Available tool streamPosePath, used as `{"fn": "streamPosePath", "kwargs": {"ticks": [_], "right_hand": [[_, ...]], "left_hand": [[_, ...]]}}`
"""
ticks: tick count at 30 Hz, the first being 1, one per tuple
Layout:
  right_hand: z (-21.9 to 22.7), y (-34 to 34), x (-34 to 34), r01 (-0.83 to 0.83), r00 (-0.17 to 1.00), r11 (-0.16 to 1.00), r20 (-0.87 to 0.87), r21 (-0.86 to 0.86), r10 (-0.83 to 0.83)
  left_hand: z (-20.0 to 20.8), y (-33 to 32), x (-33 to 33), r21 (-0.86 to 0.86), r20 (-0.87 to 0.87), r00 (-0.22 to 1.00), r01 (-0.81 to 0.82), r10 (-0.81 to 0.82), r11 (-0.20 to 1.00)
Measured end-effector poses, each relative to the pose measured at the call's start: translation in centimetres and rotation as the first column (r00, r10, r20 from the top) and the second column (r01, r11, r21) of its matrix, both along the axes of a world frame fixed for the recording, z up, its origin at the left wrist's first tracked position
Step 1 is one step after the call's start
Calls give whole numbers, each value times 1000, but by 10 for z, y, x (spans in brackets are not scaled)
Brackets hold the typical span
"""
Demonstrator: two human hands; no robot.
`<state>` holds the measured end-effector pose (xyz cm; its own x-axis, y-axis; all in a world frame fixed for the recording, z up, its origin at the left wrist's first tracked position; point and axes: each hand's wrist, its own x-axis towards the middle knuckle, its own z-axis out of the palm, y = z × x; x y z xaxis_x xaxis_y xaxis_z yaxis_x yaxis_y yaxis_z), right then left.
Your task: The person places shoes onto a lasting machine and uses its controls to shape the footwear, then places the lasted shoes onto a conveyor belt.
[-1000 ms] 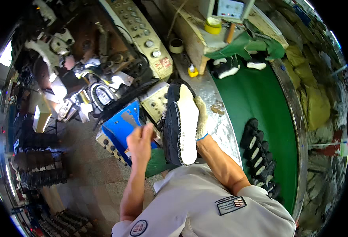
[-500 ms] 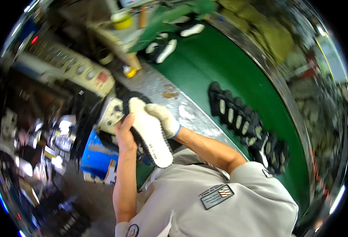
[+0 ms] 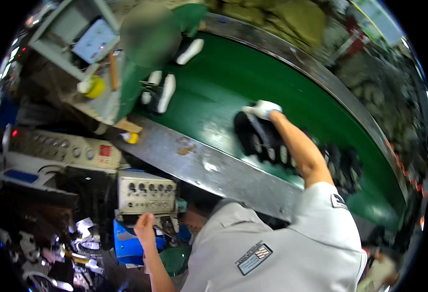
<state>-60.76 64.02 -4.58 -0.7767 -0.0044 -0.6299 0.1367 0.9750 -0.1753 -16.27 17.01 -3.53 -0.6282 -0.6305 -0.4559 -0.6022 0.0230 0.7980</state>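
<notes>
My right hand [image 3: 266,110], in a white work glove, is closed on a black shoe [image 3: 261,130] at the left end of a row on the green belt. The shoe's underside is hidden, and motion blurs its outline. Bare and loosely curled, my left hand [image 3: 145,225] hangs low in front of a machine's cream control panel [image 3: 147,193], beside a blue machine part [image 3: 126,243]. Nothing shows between its fingers. More black shoes [image 3: 346,168] stand close together along the belt, partly behind my right forearm.
A green conveyor belt [image 3: 209,82] runs past a metal ledge [image 3: 214,168]. Black shoes with white soles [image 3: 166,92] lie at its far left. On the ledge stands a small yellow bottle [image 3: 132,138]. A second control panel [image 3: 68,148] is at left, below a shelf with a yellow tape roll [image 3: 95,87].
The white-soled shoe that both hands held is no longer seen sole-up. My right hand has moved out to the belt; my left has dropped lower. The view has turned.
</notes>
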Motion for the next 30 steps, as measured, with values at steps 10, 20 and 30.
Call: {"fn": "streamPosePath", "kwargs": {"ticks": [10, 20, 30], "right_hand": [[-106, 22, -27, -93, 977, 844, -117, 529, 180], [-105, -82, 23, -118, 920, 878, -385, -464, -79], [-156, -56, 84, 111, 971, 840, -121, -531, -205]], "left_hand": [[65, -27, -150, -329, -136, 985, 54, -103, 943], [167, -146, -451, -777, -72, 961, 113, -266, 619], [150, -167, -513, -826, 180, 930, 319, -320, 465]]}}
